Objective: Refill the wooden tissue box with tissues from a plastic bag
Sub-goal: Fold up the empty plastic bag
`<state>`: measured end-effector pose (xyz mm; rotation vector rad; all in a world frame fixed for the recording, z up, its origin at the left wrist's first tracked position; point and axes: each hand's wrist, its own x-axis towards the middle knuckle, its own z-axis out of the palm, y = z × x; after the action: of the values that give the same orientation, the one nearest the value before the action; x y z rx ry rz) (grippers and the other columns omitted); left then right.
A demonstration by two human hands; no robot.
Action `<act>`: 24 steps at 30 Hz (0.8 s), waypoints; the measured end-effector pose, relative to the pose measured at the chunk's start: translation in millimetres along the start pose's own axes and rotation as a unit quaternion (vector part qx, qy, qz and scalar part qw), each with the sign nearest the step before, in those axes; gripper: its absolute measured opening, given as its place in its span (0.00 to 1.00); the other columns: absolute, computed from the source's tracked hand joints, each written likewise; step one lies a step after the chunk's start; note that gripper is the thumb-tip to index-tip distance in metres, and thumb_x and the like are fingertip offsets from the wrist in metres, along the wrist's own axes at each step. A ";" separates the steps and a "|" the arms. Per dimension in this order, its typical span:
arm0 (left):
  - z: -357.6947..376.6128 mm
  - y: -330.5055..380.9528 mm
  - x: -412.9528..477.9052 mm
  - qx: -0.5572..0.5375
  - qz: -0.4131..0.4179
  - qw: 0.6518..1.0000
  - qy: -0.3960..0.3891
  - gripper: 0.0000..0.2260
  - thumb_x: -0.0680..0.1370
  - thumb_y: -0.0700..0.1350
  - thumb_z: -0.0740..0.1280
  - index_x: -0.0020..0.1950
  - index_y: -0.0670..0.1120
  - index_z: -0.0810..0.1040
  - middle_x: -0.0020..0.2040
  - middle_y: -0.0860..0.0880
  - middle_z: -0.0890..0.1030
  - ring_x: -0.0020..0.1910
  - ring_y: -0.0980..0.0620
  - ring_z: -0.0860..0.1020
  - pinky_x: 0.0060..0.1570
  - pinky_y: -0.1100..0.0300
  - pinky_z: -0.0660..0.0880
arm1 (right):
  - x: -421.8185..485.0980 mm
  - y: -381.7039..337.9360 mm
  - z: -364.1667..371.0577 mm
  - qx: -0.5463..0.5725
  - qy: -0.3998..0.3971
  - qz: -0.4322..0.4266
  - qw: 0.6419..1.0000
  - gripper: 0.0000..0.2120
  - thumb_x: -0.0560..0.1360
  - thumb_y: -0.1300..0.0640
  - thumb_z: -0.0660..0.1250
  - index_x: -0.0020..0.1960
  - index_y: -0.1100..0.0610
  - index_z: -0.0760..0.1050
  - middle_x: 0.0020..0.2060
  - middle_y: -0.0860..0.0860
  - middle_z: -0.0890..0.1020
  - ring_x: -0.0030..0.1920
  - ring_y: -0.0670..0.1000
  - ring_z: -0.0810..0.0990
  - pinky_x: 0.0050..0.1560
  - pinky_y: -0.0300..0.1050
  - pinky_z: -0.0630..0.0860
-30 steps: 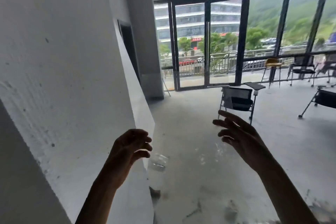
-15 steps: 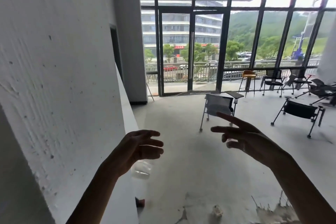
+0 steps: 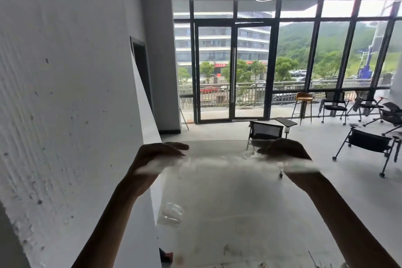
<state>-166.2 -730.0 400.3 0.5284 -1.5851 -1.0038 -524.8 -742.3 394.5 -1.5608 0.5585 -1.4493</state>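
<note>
A clear plastic bag [image 3: 221,183] hangs spread out in front of me, blurred along its upper band. My left hand [image 3: 156,159] grips the bag's top left edge with fingers curled over it. My right hand [image 3: 282,151] grips the top right edge the same way. The bag looks see-through, and I can make out no tissues inside it. No wooden tissue box is in view.
A white wall [image 3: 65,93] runs close along my left. A small crumpled clear wrapper [image 3: 170,213] shows low beside the wall. Black chairs [image 3: 367,143] and an orange stool [image 3: 304,98] stand on the grey floor before the glass doors [image 3: 232,72].
Both hands were apart with no bag visibly stretched between them. Now they have risen and hold the clear bag stretched wide. The camera has tilted upward.
</note>
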 end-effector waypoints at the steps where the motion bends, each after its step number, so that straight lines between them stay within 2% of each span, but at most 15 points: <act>1: 4.5 2.8 1.6 0.001 0.022 1.000 -0.006 0.08 0.76 0.33 0.64 0.47 0.33 0.83 0.55 0.33 0.82 0.50 0.38 0.83 0.47 0.53 0.80 | 1.0 -1.4 -5.2 0.001 -0.007 0.007 1.000 0.12 0.74 0.62 0.61 0.44 0.62 0.83 0.54 0.64 0.83 0.52 0.59 0.84 0.48 0.47 0.82; 3: 10.5 7.1 9.3 0.016 0.016 1.000 0.021 0.08 0.75 0.33 0.65 0.43 0.32 0.83 0.53 0.34 0.83 0.44 0.38 0.83 0.42 0.54 0.81 | 4.8 -10.7 -16.9 0.030 -0.010 0.050 0.998 0.10 0.72 0.59 0.67 0.48 0.64 0.82 0.55 0.64 0.83 0.50 0.58 0.84 0.48 0.46 0.82; 5: 15.4 7.7 14.9 0.053 0.010 0.997 0.046 0.13 0.76 0.25 0.58 0.42 0.31 0.83 0.50 0.36 0.84 0.41 0.38 0.84 0.42 0.53 0.81 | 8.0 -22.0 -26.6 0.102 -0.066 0.097 0.988 0.17 0.72 0.58 0.65 0.57 0.65 0.80 0.59 0.65 0.80 0.55 0.60 0.82 0.54 0.48 0.80; 7: 15.3 8.5 17.2 0.078 -0.005 0.996 0.039 0.15 0.77 0.24 0.56 0.44 0.32 0.83 0.51 0.37 0.84 0.43 0.37 0.84 0.45 0.51 0.82 | 12.0 -32.2 -27.9 0.148 -0.085 0.144 0.975 0.24 0.71 0.49 0.67 0.60 0.65 0.79 0.61 0.64 0.79 0.57 0.60 0.81 0.55 0.50 0.79; 8: 12.9 10.2 17.5 0.089 -0.022 0.996 0.022 0.15 0.79 0.26 0.56 0.47 0.33 0.83 0.52 0.38 0.84 0.45 0.37 0.84 0.47 0.50 0.82 | 14.8 -35.8 -24.9 0.116 -0.062 0.153 0.979 0.24 0.71 0.47 0.67 0.58 0.63 0.80 0.58 0.62 0.82 0.54 0.58 0.83 0.52 0.49 0.80; 9: 8.8 12.2 17.7 0.103 -0.044 0.994 0.000 0.14 0.80 0.28 0.57 0.51 0.34 0.83 0.54 0.39 0.84 0.49 0.38 0.84 0.51 0.50 0.81 | 17.5 -37.2 -22.1 0.039 -0.039 0.135 0.989 0.20 0.72 0.49 0.67 0.57 0.61 0.81 0.55 0.59 0.84 0.51 0.55 0.84 0.50 0.49 0.80; 10: 5.9 14.3 17.0 0.118 -0.070 0.990 -0.023 0.14 0.80 0.29 0.58 0.54 0.37 0.82 0.58 0.41 0.83 0.54 0.41 0.83 0.55 0.49 0.80 | 20.0 -39.0 -17.3 -0.055 -0.015 0.107 0.993 0.14 0.74 0.57 0.68 0.58 0.60 0.80 0.52 0.57 0.85 0.48 0.54 0.84 0.50 0.50 0.78; 11: 4.6 15.9 16.4 0.145 -0.090 0.985 -0.036 0.16 0.79 0.28 0.58 0.57 0.40 0.82 0.61 0.45 0.82 0.60 0.45 0.81 0.60 0.49 0.78 | 21.9 -42.1 -11.1 -0.120 -0.006 0.079 0.990 0.14 0.74 0.64 0.67 0.60 0.59 0.78 0.49 0.57 0.86 0.47 0.53 0.84 0.50 0.50 0.78; 13: 6.7 16.5 18.1 0.240 -0.082 0.967 0.008 0.27 0.74 0.22 0.54 0.56 0.48 0.83 0.66 0.52 0.79 0.67 0.55 0.75 0.67 0.53 0.72 | 24.2 -47.0 -0.9 -0.167 -0.022 0.043 0.985 0.23 0.74 0.71 0.66 0.66 0.56 0.74 0.49 0.59 0.85 0.45 0.53 0.84 0.50 0.50 0.79; 15: 24.1 21.4 21.3 0.329 -0.030 0.942 0.057 0.27 0.74 0.24 0.57 0.57 0.52 0.81 0.67 0.57 0.76 0.69 0.62 0.70 0.68 0.63 0.66 | 27.1 -53.1 8.9 -0.193 -0.061 0.018 0.979 0.28 0.74 0.69 0.67 0.71 0.51 0.69 0.49 0.59 0.85 0.44 0.52 0.83 0.48 0.46 0.79; 17: 49.5 24.2 26.8 0.381 -0.016 0.924 -0.008 0.18 0.78 0.39 0.67 0.64 0.56 0.75 0.68 0.62 0.74 0.68 0.67 0.69 0.64 0.73 0.62 | 33.0 -59.0 22.6 -0.251 -0.122 0.000 0.960 0.29 0.75 0.67 0.67 0.72 0.48 0.67 0.47 0.56 0.86 0.44 0.51 0.83 0.47 0.45 0.79; 19: 71.5 20.0 34.2 0.408 -0.067 0.905 -0.104 0.22 0.75 0.52 0.71 0.68 0.57 0.72 0.67 0.63 0.74 0.65 0.67 0.71 0.64 0.71 0.64 | 39.5 -63.2 39.1 -0.330 -0.162 -0.018 0.930 0.28 0.76 0.66 0.67 0.73 0.48 0.66 0.47 0.53 0.86 0.45 0.49 0.84 0.49 0.43 0.79; 20: 79.6 15.5 38.1 0.399 -0.086 0.904 -0.125 0.20 0.75 0.52 0.71 0.66 0.54 0.74 0.64 0.61 0.77 0.62 0.66 0.75 0.64 0.67 0.69 | 42.0 -65.8 46.0 -0.376 -0.166 -0.041 0.911 0.28 0.77 0.64 0.67 0.73 0.48 0.65 0.48 0.50 0.86 0.47 0.46 0.84 0.52 0.39 0.78; 22: 90.6 9.3 41.5 0.346 -0.094 0.928 -0.101 0.11 0.77 0.47 0.70 0.58 0.48 0.79 0.52 0.54 0.85 0.50 0.59 0.84 0.56 0.56 0.80 | 43.5 -70.6 55.4 -0.471 -0.130 -0.121 0.864 0.29 0.76 0.57 0.68 0.74 0.46 0.63 0.54 0.43 0.83 0.55 0.37 0.79 0.58 0.32 0.72; 24: 92.4 5.2 39.7 0.260 -0.098 0.960 -0.041 0.06 0.78 0.42 0.69 0.53 0.43 0.80 0.44 0.48 0.87 0.43 0.51 0.86 0.47 0.51 0.83 | 39.8 -71.6 51.6 -0.535 -0.042 -0.171 0.827 0.34 0.75 0.47 0.69 0.76 0.43 0.56 0.67 0.38 0.72 0.68 0.40 0.67 0.69 0.40 0.63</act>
<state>-263.5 -728.5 426.4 1.0319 -1.9062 -0.7508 -485.2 -724.1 480.9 -2.6954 1.2154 -1.3512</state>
